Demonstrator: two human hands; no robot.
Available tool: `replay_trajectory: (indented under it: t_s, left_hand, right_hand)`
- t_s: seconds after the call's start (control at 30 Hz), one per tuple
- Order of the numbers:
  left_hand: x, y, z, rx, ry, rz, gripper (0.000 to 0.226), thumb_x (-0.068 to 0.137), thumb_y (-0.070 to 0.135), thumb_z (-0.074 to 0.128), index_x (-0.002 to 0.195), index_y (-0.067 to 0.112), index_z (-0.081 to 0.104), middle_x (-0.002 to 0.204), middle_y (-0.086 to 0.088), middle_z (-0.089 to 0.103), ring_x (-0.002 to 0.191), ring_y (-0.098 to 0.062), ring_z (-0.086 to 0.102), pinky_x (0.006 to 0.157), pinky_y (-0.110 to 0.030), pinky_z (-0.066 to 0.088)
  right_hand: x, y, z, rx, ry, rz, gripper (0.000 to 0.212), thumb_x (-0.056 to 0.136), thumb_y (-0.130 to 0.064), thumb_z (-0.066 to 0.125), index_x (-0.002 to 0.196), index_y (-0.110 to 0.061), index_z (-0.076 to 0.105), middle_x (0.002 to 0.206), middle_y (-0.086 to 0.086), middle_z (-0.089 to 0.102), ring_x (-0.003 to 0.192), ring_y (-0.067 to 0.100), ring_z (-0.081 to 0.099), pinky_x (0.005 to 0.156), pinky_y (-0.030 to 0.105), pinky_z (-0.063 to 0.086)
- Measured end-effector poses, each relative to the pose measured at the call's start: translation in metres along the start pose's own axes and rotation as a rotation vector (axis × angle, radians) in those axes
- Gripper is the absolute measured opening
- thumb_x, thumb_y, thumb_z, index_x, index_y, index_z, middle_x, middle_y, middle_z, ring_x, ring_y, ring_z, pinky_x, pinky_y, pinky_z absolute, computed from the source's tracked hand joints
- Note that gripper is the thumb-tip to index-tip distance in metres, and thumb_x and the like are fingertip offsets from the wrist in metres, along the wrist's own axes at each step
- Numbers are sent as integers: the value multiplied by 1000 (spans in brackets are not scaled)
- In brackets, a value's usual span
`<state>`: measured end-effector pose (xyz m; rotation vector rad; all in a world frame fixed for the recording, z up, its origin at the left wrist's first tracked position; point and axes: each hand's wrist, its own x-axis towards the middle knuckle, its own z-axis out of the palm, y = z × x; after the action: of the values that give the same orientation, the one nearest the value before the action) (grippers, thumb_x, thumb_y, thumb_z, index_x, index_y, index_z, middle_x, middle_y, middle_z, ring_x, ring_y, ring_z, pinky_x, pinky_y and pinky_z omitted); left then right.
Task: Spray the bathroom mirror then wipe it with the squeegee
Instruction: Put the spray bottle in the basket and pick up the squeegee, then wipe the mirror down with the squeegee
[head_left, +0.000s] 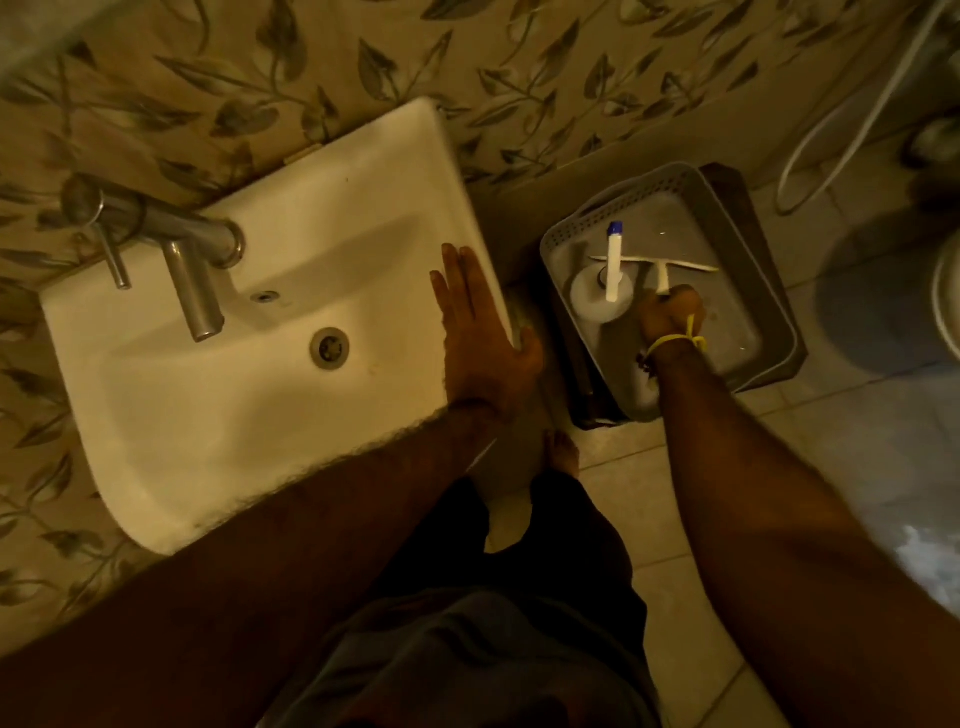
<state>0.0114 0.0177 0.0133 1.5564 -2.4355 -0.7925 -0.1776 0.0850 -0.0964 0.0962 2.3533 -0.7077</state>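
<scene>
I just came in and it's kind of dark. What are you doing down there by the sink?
A person is leaning over a grey basket that sits on a low stand beside the white sink. The right hand is down in the basket, closed around the handle of a white squeegee. A spray bottle stands in the basket right next to it, untouched. The left hand lies flat and open on the sink's edge. The mirror is out of view.

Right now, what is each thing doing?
Left hand: open, flat on the sink's rim.
Right hand: closed on the squeegee's handle.
Squeegee: lying in the basket.
Spray bottle: upright in the basket.
Basket: on a stool.
Tap: no water running.
Sink: unplugged.
</scene>
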Motion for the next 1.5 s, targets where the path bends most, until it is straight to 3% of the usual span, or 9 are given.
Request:
replay_trajectory:
  t_s: [0.1,0.2,0.33,0.6,0.87,1.07,1.3,1.4,1.5]
  left_hand:
    - [-1,0,-2,-8,-38,-2,101,90,23,66,162,9,-4,171,-8,-11,157,-35,-9,121,-48,22]
    - [0,-2,-2,-4,-51,3,102,90,28,67,162,8,-3,171,-9,-10,156,-38,-9,122,-51,21]
    - [0,3,-7,78,-95,21,106,92,42,65,160,2,-5,169,-17,-8,155,-45,-7,124,-58,19]
    - [2,-5,-62,11,-234,32,86,105,48,44,161,8,-8,170,-13,-8,157,-32,-10,127,-42,-2]
    - [-28,-18,-191,-241,97,414,59,103,20,57,158,18,34,164,-4,33,155,-20,24,120,-32,27]
    - [-31,-43,-314,-253,533,632,31,94,-1,62,124,5,71,119,-14,73,110,-32,68,96,-46,56]
    - [-21,-85,-460,-176,1019,649,23,100,12,60,115,3,74,110,-14,73,101,-31,68,88,-39,55]
    - [-15,-96,-522,-76,1189,621,31,102,19,56,130,8,68,125,-10,70,116,-26,63,101,-22,44]
    - [-8,-102,-583,-5,1319,611,41,102,18,55,140,4,58,138,-13,62,131,-29,56,114,-30,40]
  right_hand:
    - [-2,-12,-20,147,24,-14,37,94,-26,54,118,2,64,118,24,67,109,40,64,92,46,53]
    - [-19,-28,-44,257,93,-78,36,91,-23,59,120,-4,67,117,19,69,109,35,65,85,35,53]
    - [-57,-44,-74,380,196,-131,36,90,-18,58,124,-5,65,121,20,68,113,38,62,95,45,52]
    - [-180,-76,-108,549,403,-333,24,91,-18,60,101,2,69,94,18,70,89,32,65,78,39,53]
    - [-328,-170,-104,760,436,-791,15,90,-12,62,94,2,62,78,9,58,68,19,54,64,33,47]
    - [-425,-221,-79,760,361,-1173,11,93,-11,61,97,0,63,72,-2,54,58,1,47,54,8,35]
    - [-530,-291,-49,765,240,-1478,15,93,-14,62,101,-1,64,74,-4,57,57,-2,50,55,5,37]
    - [-570,-320,-44,739,210,-1591,17,94,-18,62,103,-3,64,77,-3,59,58,-1,51,55,8,38]
    - [-600,-347,-50,701,212,-1724,21,95,-21,60,111,-7,65,95,11,67,75,15,62,64,17,48]
